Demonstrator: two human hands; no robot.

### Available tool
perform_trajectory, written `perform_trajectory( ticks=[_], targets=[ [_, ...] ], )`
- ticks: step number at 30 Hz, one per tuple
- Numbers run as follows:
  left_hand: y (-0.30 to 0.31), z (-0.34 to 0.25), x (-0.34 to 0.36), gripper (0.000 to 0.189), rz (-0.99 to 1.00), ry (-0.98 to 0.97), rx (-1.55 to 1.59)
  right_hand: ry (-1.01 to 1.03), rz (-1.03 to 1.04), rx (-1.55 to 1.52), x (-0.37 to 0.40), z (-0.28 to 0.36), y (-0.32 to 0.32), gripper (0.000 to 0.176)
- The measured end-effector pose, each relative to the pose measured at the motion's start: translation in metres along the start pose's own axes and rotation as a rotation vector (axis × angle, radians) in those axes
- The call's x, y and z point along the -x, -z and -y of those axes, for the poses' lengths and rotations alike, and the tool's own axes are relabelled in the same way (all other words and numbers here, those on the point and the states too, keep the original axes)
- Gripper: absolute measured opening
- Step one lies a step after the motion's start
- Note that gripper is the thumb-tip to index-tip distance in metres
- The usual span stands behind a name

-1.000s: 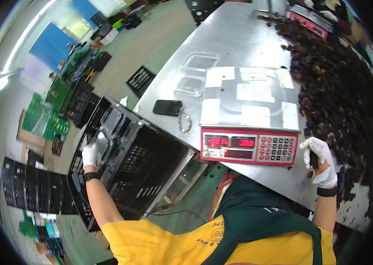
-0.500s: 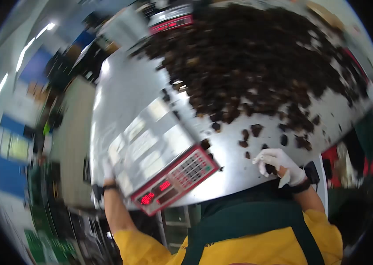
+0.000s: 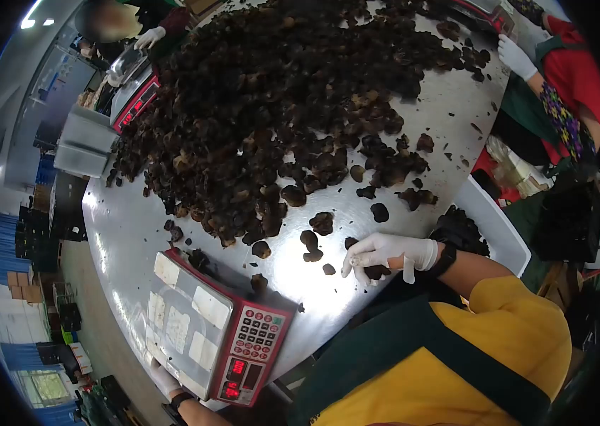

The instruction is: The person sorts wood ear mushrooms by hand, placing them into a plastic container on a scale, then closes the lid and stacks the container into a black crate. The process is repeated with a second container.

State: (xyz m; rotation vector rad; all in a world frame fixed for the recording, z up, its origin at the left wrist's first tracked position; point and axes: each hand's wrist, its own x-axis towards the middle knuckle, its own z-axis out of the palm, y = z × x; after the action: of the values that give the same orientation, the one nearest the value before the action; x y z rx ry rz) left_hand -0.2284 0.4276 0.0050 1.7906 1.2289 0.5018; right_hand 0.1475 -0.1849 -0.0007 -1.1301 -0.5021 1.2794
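Note:
A red-framed digital scale (image 3: 190,323) stands at the near left of the metal table, its red digits lit and paper labels stuck on its flat pan. My left hand (image 3: 163,380), in a white glove, is at the scale's outer edge; its fingers are mostly hidden behind that edge. To the right, my gloved right hand (image 3: 388,254) is low over the table with curled fingers. A dark wood ear mushroom (image 3: 376,272) shows beneath those fingers, in their grip. Several loose mushrooms lie in front of this hand, such as a dark piece (image 3: 322,224).
A large heap of dark mushrooms (image 3: 243,121) covers the table's middle and far side. A white bin (image 3: 505,245) with dark pieces stands by my right elbow. Co-workers' gloved hands are at the far left (image 3: 149,37) and far right (image 3: 517,57), near other scales.
The view has swung right, so the scale now sits lower left and a co-worker in red shows at right. My left hand remains by the scale, my right hand still holds the dark piece.

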Motion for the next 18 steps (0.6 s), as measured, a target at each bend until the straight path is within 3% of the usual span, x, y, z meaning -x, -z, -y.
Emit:
perform_trajectory(
  ticks=[1,3,9,10,11,14,17,18],
  targets=[
    [-0.010,-0.018,0.014,0.035,-0.008,0.004,-0.005,0.003,0.017,0.021,-0.001,-0.002,0.001,0.033],
    [-0.044,-0.069,0.048,0.037,-0.062,0.185,0.348,0.005,0.041,0.038,-0.003,-0.004,0.003,0.032],
    [-0.008,-0.006,0.026,0.034,0.019,-0.012,0.081,-0.063,0.041,0.033,-0.001,0.007,0.000,0.033],
    [-0.006,0.005,0.019,0.022,-0.103,-0.031,0.116,-0.067,0.044,0.040,-0.002,0.007,0.001,0.033],
    [-0.003,0.008,0.015,0.022,-0.115,-0.029,0.116,-0.072,0.044,0.048,-0.002,0.006,0.002,0.032],
    [-0.010,-0.005,0.015,0.020,-0.436,-0.280,-0.475,-0.066,0.058,0.055,-0.005,0.001,0.004,0.031],
    [-0.024,-0.035,0.029,0.020,-0.617,-0.256,-0.727,-0.051,0.066,0.025,-0.006,-0.001,0.004,0.030],
    [-0.025,-0.039,0.033,0.025,-0.573,-0.278,-0.712,-0.058,0.060,0.004,-0.006,0.000,0.004,0.030]
  ],
)
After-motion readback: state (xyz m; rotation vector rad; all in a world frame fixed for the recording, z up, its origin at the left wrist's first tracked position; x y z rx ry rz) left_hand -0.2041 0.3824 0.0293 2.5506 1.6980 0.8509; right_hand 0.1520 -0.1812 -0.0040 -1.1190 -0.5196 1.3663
